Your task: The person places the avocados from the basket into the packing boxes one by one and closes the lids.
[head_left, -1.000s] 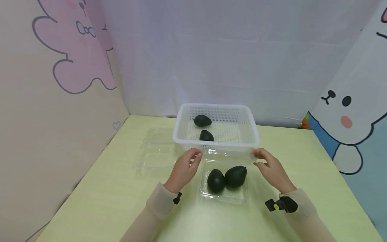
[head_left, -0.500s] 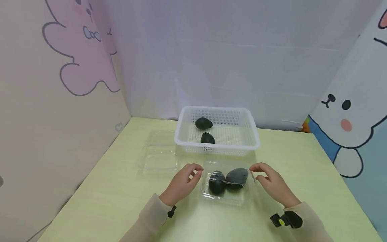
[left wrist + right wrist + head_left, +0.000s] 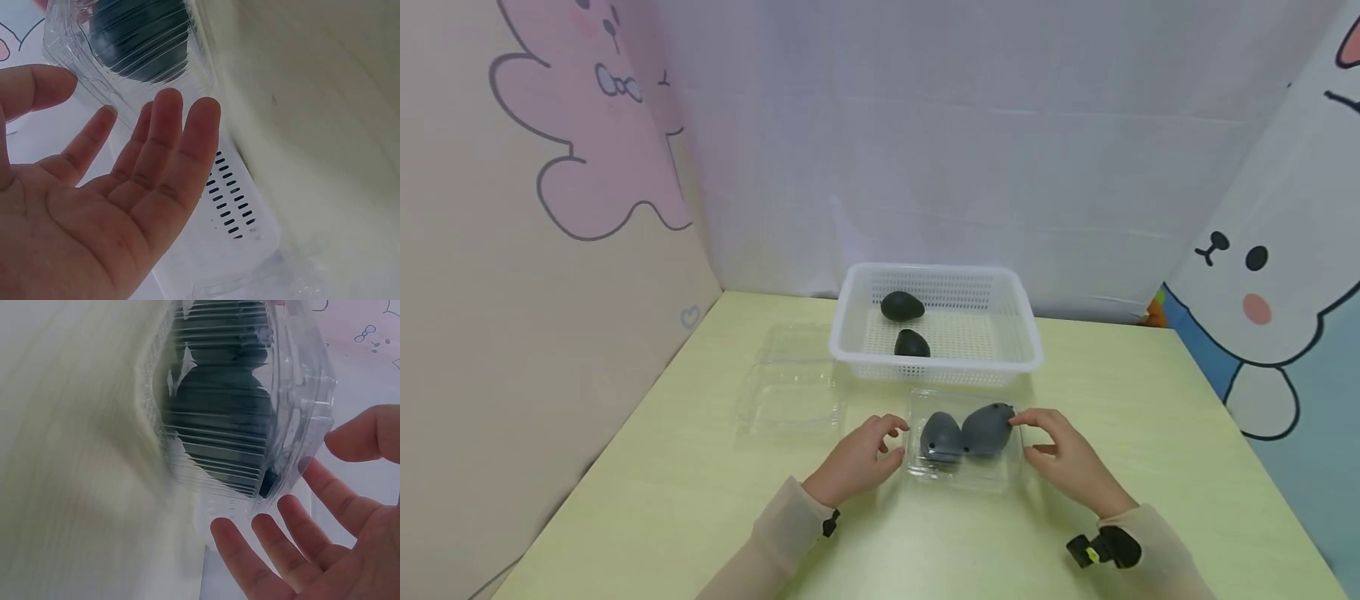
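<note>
from the head, the table is looked down on and forward across, from farthest off. from the wrists, the clear box is viewed close up past the left hand and the right hand, the scene turned onto its side. the box is shared by all three views, the white basket by head and left wrist.
</note>
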Demonstrator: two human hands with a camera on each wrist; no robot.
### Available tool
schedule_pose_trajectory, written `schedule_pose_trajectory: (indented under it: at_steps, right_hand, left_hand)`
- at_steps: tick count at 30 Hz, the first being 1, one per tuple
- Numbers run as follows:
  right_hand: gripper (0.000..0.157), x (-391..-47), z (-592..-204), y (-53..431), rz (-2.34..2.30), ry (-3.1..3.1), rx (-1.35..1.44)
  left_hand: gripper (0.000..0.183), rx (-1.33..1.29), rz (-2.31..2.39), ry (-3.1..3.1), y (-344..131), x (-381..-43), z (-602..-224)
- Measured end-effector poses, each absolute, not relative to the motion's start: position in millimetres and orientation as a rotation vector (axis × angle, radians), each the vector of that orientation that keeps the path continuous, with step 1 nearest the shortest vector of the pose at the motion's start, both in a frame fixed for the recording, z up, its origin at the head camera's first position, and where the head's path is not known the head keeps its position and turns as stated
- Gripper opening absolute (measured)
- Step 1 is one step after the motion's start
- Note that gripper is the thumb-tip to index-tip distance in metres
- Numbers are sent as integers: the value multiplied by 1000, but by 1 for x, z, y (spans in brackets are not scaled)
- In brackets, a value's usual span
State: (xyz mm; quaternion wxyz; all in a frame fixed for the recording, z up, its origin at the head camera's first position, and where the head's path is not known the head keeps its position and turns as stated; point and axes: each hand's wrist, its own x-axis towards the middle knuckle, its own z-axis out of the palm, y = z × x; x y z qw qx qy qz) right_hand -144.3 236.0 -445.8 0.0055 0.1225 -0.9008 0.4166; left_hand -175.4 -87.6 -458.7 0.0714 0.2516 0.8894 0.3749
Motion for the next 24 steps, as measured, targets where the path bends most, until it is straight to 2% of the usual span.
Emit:
schedule_pose_trajectory:
  at_steps: [7,19,24]
  right_hand:
    - [41,-139,-449,235,1344,-2833,385]
    - [49,-133,-447,233,1453,-2991,231]
    - [53,-130,-446,235,1518,-3018,189]
  left_hand:
    - [35,749,1153,2591,-84,-176,-460]
    - [58,657,1227,2389,-77,-177,-460]
    - [60,602,1305,2334,-71,-176,-464]
